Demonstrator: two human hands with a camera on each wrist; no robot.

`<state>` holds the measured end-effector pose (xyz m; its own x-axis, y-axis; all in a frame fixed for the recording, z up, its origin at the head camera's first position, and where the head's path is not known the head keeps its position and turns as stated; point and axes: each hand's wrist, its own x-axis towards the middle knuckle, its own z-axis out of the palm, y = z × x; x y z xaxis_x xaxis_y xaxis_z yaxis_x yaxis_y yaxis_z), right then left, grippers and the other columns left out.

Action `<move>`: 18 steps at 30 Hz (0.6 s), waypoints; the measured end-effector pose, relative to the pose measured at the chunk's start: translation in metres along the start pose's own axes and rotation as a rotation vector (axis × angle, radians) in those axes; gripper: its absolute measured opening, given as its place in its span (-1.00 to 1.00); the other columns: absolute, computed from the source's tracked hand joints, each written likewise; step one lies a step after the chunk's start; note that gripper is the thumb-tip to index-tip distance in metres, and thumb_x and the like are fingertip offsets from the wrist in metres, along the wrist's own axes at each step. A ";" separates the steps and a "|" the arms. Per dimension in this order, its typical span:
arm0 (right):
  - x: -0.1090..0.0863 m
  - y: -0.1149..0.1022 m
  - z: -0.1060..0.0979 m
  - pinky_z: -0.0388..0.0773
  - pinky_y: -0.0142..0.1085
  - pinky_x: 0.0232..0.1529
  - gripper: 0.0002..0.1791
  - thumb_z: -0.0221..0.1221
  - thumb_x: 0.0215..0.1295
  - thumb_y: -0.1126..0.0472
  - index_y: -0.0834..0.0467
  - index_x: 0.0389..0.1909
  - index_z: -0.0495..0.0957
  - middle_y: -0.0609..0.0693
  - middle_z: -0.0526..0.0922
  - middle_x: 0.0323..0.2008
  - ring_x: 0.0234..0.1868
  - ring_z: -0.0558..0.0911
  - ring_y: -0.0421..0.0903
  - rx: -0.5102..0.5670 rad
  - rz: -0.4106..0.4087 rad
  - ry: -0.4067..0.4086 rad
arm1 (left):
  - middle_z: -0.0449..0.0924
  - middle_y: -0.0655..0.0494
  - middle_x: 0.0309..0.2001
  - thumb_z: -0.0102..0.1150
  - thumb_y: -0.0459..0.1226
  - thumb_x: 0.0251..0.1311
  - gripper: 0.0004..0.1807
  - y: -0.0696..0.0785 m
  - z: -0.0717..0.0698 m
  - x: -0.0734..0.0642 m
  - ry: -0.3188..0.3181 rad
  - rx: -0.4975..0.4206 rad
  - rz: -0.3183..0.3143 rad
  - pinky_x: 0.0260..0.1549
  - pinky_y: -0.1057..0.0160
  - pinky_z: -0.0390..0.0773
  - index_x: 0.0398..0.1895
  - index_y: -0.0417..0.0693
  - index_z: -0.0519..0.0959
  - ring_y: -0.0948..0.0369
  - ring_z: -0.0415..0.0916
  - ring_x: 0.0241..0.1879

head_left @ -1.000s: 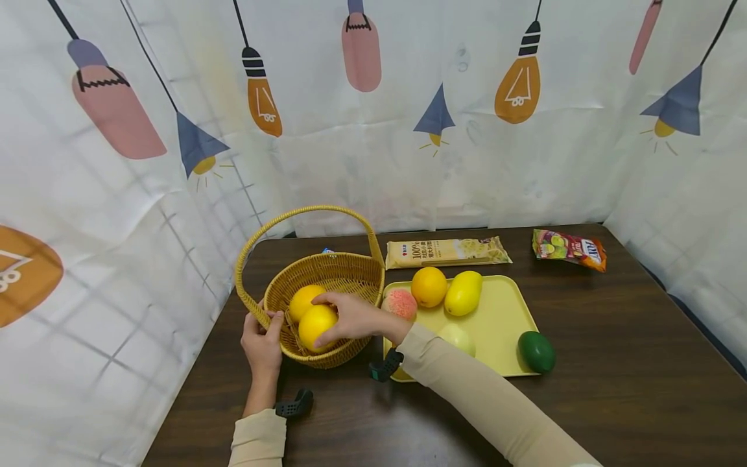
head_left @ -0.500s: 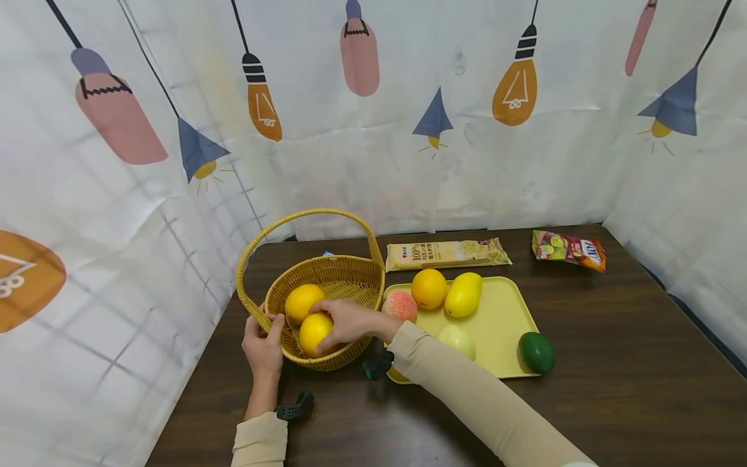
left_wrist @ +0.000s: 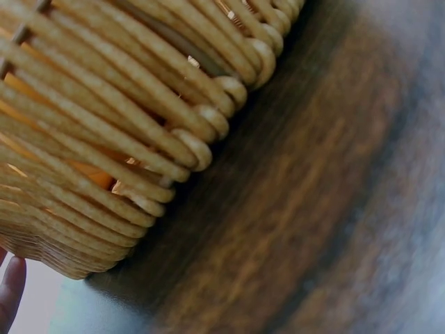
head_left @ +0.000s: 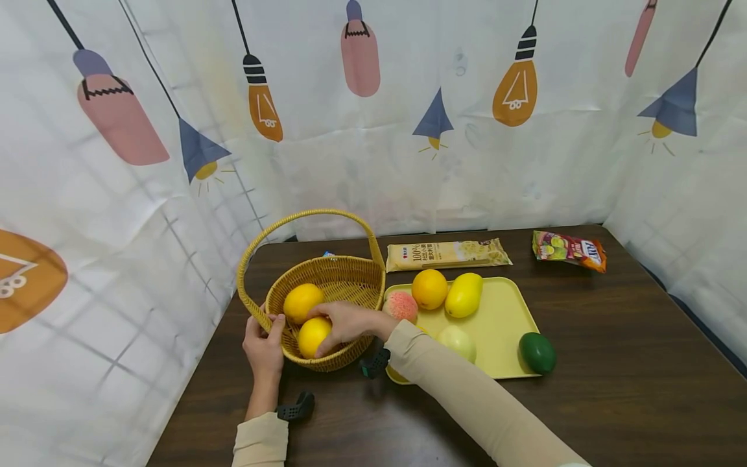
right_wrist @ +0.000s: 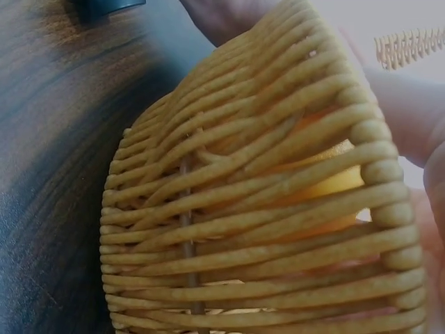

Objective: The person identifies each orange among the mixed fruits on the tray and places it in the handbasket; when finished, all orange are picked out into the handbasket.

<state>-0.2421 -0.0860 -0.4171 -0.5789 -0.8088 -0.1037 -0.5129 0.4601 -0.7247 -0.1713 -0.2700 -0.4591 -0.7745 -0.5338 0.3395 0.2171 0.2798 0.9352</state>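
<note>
A yellow wicker basket [head_left: 353, 279] with a tall arched handle stands at the left of the table. My left hand [head_left: 262, 347] grips its left side where the handle meets the rim, thumb on top. Inside, my right hand [head_left: 355, 322] holds the nearer orange [head_left: 312, 337], thumb on the near side and fingers over the top. Another orange [head_left: 303, 303] lies just behind it in the basket. In the right wrist view, the basket's weave [right_wrist: 243, 229] covers most of the held orange [right_wrist: 337, 181]. The left wrist view has basket weave [left_wrist: 104, 104] and a fingertip at the edge.
Right of the basket, a yellow tray [head_left: 504, 324] bears a peach [head_left: 401, 305], an orange [head_left: 429, 289], a yellow mango-like fruit [head_left: 464, 295] and a pale green round fruit [head_left: 458, 342]. A dark green avocado [head_left: 537, 353] overlaps its corner. Behind lie a noodle packet [head_left: 448, 254] and a snack bag [head_left: 569, 251].
My right hand and the nearer orange have shifted slightly lower and left within the basket. The other orange has moved a little left. My left hand keeps its grip.
</note>
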 end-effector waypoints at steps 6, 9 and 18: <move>-0.003 0.002 -0.003 0.41 -0.39 0.10 -0.19 0.46 0.06 0.04 0.12 0.34 0.37 -0.06 0.47 0.24 0.14 0.47 -0.21 0.118 -0.006 -0.015 | 0.47 -0.27 0.08 0.19 -0.35 0.28 -0.74 0.004 0.002 -0.002 -0.003 0.014 0.016 -0.41 0.57 0.47 -0.15 -0.48 0.54 0.42 0.45 -0.33; -0.005 0.002 -0.004 0.39 -0.38 0.15 -0.21 0.43 0.10 0.05 0.12 0.35 0.35 -0.04 0.44 0.28 0.20 0.44 -0.18 0.130 -0.019 -0.014 | 0.48 -0.24 0.09 0.21 -0.35 0.28 -0.75 0.003 0.001 -0.002 -0.005 0.017 0.005 -0.41 0.56 0.48 -0.17 -0.46 0.55 0.41 0.46 -0.33; -0.030 -0.003 -0.013 0.38 -0.23 0.25 -0.21 0.37 0.18 0.02 0.18 0.38 0.31 0.05 0.41 0.33 0.31 0.41 -0.05 0.061 -0.120 0.050 | 0.50 -0.26 0.05 0.21 -0.35 0.27 -0.76 0.008 0.001 -0.002 0.005 0.026 0.016 -0.44 0.55 0.45 -0.18 -0.46 0.55 0.43 0.43 -0.39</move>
<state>-0.2312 -0.0583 -0.4024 -0.5477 -0.8365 0.0192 -0.5417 0.3371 -0.7700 -0.1684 -0.2660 -0.4528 -0.7677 -0.5334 0.3551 0.2142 0.3087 0.9267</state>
